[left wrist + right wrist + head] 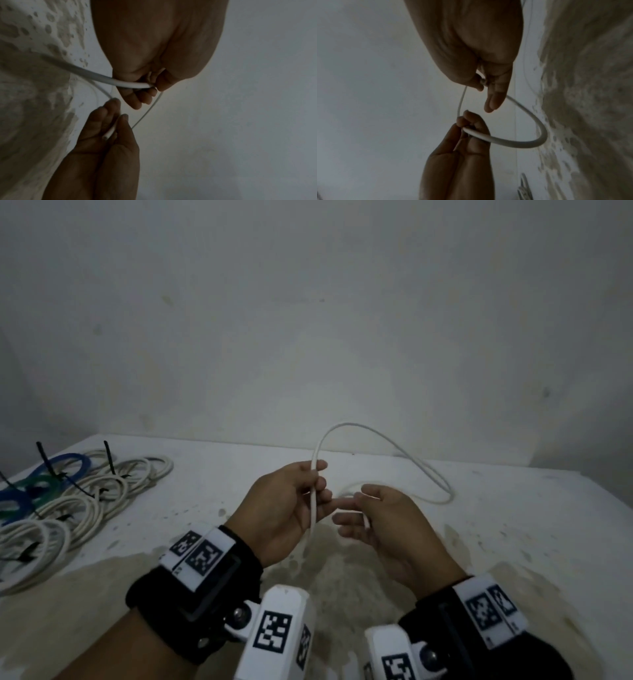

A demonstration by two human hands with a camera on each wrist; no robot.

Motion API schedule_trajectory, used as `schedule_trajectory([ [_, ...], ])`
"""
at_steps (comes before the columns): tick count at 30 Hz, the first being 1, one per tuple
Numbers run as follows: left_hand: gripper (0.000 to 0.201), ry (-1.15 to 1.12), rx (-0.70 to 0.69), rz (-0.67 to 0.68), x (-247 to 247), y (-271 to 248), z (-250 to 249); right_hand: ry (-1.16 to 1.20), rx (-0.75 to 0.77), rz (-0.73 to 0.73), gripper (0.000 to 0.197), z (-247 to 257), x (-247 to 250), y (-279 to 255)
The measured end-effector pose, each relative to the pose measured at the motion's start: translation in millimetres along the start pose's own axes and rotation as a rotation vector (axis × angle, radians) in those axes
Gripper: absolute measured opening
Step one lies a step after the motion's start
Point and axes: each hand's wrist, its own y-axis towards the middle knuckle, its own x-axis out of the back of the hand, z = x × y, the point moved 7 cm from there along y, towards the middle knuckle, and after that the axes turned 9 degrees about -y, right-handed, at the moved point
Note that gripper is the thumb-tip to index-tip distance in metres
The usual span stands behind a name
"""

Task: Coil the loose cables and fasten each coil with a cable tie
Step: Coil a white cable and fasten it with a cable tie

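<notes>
White cable (390,445) looping above the table (513,508), left hand (284,508) gripping it, right hand (380,522) pinching its end.

loose white cable (359,429) looped above the table, tied coils (85,494) far left

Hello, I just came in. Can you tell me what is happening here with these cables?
A person is starting to coil a loose white cable above a stained white table. The left hand pinches one stretch of it, and the right hand holds the cable's end, so a single loop arches between them; part of the cable rests on the table. No tie is on it yet. At the table's left lie finished coils, white and blue, fastened with black cable ties.
</notes>
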Motion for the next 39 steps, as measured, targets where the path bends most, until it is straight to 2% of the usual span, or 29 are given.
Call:
schedule_trajectory([
  [2, 0.022, -0.001, 0.0, 0.03, -6, 0, 4, 0.096, -0.061, 0.025, 0.012, -3, -3, 1],
  [5, 0.02, -0.03, 0.026, 0.055, -12, 1, 7, 0.18, -0.158, 0.037, 0.024, -8, -3, 1],
  [9, 0.018, -0.025, 0.012, 0.068, -15, 3, 8, 0.174, -0.231, 0.138, 0.031, -16, -8, -3],
  [12, 0.02, 0.004, 0.014, 0.032, -9, 6, 9, 0.192, -0.209, 0.186, 0.031, -13, -15, -6],
  [16, 0.018, -0.111, 0.007, 0.0, -5, 8, 8, 0.185, -0.095, 0.181, 0.03, -6, -21, -8],
  [21, 0.017, -0.242, 0.017, -0.023, -6, 4, 10, -0.003, 0.04, 0.146, 0.027, -5, -27, -8],
  [26, 0.015, -0.293, -0.026, -0.049, 0, 3, 16, -0.065, 0.067, 0.094, 0.022, -9, -30, -13],
  [30, 0.014, 0.073, -0.08, -0.048, 3, 4, 5, -0.194, 0.058, 0.114, 0.02, -12, -34, -14],
  [33, 0.044, 0.287, -0.163, 0.031, 6, 7, -14, -0.182, 0.02, 0.182, 0.021, -11, -40, -18],
  [34, 0.046, 0.349, -0.178, 0.075, 5, 7, -18, -0.157, 0.009, 0.194, 0.023, -11, -41, -19],
  [37, 0.028, 0.551, -0.247, 0.138, 3, 6, -27, -0.06, -0.006, 0.227, 0.029, -8, -41, -21],
  [39, 0.032, 0.656, -0.294, 0.145, 5, 6, -31, -0.03, 0.009, 0.268, 0.038, -5, -43, -23],
])
